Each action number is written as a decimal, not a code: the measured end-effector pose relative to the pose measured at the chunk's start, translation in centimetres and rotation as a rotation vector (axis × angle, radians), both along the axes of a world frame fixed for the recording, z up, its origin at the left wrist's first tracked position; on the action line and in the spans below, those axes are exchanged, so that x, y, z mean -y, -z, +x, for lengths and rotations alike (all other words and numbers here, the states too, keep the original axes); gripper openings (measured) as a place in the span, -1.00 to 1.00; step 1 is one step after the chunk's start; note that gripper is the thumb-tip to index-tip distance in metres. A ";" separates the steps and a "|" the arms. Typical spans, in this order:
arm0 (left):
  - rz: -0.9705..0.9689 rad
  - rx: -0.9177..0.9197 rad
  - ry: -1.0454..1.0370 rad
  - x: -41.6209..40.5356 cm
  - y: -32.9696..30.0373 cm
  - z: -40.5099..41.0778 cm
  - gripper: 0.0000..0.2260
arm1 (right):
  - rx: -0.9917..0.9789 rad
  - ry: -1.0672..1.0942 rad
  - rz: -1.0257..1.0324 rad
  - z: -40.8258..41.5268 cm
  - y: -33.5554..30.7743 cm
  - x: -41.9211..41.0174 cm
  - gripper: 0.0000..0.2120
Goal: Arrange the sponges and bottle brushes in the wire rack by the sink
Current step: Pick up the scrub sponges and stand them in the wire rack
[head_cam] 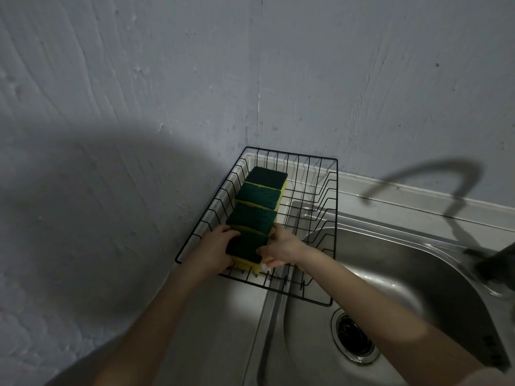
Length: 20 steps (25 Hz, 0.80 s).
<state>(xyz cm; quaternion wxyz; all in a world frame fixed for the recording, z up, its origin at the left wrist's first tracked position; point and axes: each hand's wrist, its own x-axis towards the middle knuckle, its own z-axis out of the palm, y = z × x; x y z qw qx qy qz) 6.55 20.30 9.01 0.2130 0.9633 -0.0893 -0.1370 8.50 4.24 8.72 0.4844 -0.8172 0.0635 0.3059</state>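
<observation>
We see left hand (213,247) and right hand (280,250) grasping the nearest sponge (246,250) (right fingertips hidden); beyond them, three sponges (257,197) fill the wire rack (333,196).

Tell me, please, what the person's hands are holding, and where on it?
Both hands grip the nearest sponge in the wire rack: left hand on its left end, right hand on its right end.

4 green/yellow sponges (257,207) in row, wire rack (320,174) left side.
</observation>
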 end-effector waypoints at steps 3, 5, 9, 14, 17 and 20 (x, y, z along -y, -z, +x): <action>0.045 0.014 -0.003 0.0 0.2 0.0 -0.47 | -0.001 -0.038 0.040 -0.4 -0.5 0.2 -0.33; 0.070 0.019 -0.009 0.0 0.2 -0.1 -0.47 | 0.005 -0.038 0.043 -0.6 -0.7 0.2 -0.27; 0.096 0.028 -0.016 0.1 0.2 -0.2 -0.47 | 0.009 -0.055 0.032 -0.8 -1.1 -0.1 -0.29; 0.115 -0.004 0.002 0.1 0.3 -0.1 -0.46 | 0.009 -0.049 0.027 -0.8 -0.7 0.3 -0.28; 0.130 -0.029 0.027 0.1 0.2 0.0 -0.48 | 0.054 -0.071 -0.010 -1.1 -1.0 0.4 -0.27; 0.140 -0.040 0.026 0.3 -0.3 -0.3 -0.47 | 0.186 -0.128 -0.112 -1.6 -1.7 0.8 -0.33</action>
